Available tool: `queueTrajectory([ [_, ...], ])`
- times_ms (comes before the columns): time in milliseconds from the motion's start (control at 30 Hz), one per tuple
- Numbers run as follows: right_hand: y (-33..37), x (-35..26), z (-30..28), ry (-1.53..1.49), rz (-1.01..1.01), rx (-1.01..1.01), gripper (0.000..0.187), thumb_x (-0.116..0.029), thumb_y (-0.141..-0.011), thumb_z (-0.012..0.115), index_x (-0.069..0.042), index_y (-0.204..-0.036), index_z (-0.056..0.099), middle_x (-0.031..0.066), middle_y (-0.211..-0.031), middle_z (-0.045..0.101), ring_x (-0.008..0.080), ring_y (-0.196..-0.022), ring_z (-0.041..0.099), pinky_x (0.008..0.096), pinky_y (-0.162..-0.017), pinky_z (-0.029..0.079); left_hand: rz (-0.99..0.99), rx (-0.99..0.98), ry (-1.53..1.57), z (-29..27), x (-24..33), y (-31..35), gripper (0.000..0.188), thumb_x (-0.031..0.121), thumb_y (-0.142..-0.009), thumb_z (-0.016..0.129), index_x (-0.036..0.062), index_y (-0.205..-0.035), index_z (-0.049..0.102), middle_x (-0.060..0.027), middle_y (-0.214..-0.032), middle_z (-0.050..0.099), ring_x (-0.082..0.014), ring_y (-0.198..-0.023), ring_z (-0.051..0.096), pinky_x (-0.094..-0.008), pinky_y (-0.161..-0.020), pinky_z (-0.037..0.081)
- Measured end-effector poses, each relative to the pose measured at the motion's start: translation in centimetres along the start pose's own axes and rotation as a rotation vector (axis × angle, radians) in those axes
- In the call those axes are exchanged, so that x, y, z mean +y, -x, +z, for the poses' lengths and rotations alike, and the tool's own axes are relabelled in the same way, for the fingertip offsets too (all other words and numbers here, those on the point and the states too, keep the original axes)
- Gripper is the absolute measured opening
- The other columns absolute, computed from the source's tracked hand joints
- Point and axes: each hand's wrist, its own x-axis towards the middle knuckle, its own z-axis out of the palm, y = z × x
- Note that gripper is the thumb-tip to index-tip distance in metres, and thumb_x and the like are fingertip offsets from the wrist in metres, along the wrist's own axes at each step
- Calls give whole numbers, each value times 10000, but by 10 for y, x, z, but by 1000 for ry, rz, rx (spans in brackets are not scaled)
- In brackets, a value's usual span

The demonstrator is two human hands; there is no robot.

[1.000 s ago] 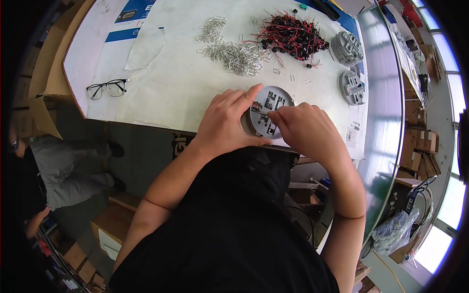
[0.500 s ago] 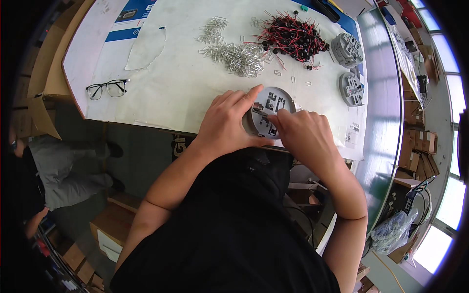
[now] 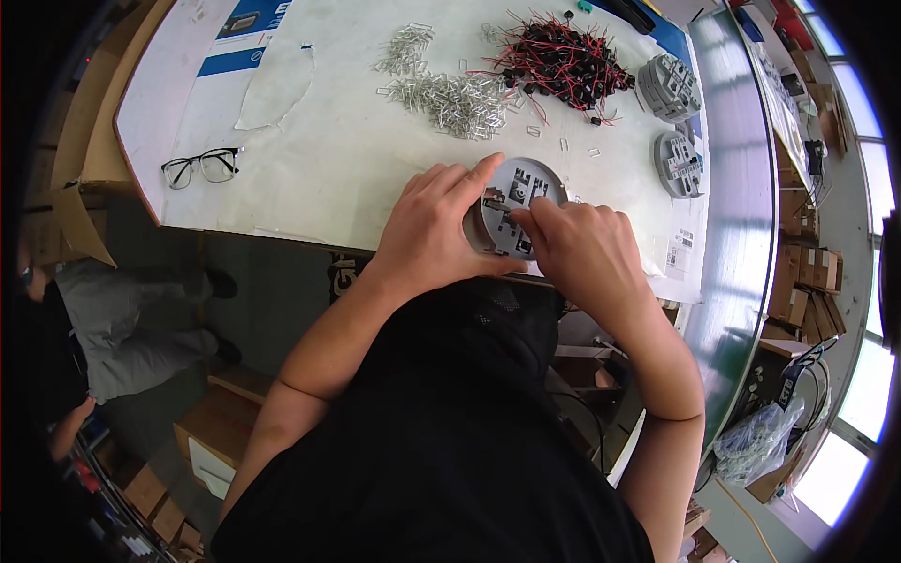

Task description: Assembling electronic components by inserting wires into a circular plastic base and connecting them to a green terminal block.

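Near the front edge of the broad, whitish tabletop (image 3: 328,178), my bare left hand (image 3: 432,220) clasped the left side of a round, shallow, grey housing, probably plastic (image 3: 516,208), its thumb and forefinger spread apart, one at the lower rim and one at the upper. I judged the housing light and stiff, its smooth wall a little slippery, the small fittings on its face easy to snap under a careless push; the outer rim seemed the safest hold. At its right, my bare right hand (image 3: 587,244) bent over the face with its fingers curled; whether the tips pinched something or merely pressed together, I could not tell. Counting from the left, I had one pair of black-framed glasses (image 3: 198,164); two heaps of thin, silvery metal clips, one smaller (image 3: 408,49) and one larger (image 3: 460,105), too many pieces to number; at least three loose clips (image 3: 532,131) just beyond the housing; one tangled heap of small black parts with thin red wires (image 3: 568,70), likewise past counting; and, farthest right, two grey round bodies, the upper one (image 3: 670,88) perhaps a stack, the lower one (image 3: 679,165) thinner.
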Motion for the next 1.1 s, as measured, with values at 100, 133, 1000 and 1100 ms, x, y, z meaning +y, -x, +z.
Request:
queueTrajectory([
  [100,1,0,0,-9,8,3,308,-339,-1019,674,-112,-810,669,123,-593,640,359,-527,662,467,-486,512,-11,1,7,0,0,0,1144,531,-572,1000,61,-1518,564,-116,-1014,660,-322,-970,655,-457,-952,516],
  [133,1,-1,-1,-10,8,2,308,-339,-1019,674,-112,-810,669,123,-593,640,359,-527,662,467,-486,512,-12,1,8,0,0,1,1143,530,-573,999,61,-1519,563,-117,-1014,660,-322,-970,655,-457,-953,516],
  [1000,-1,-12,-14,80,13,-51,233,-328,-1011,670,-146,-871,706,111,-621,663,331,-556,701,438,-485,534,17,-4,-22,2,-3,1,1136,675,-650,905,24,-1509,548,-111,-1018,647,-316,-978,640,-456,-927,509],
  [1100,-1,-13,-14,97,6,-56,244,-332,-1017,666,-141,-870,703,111,-624,667,326,-557,704,434,-483,534,1,-25,-23,0,-2,1,1134,676,-651,902,24,-1509,548,-111,-1011,644,-318,-974,639,-456,-921,508],
])
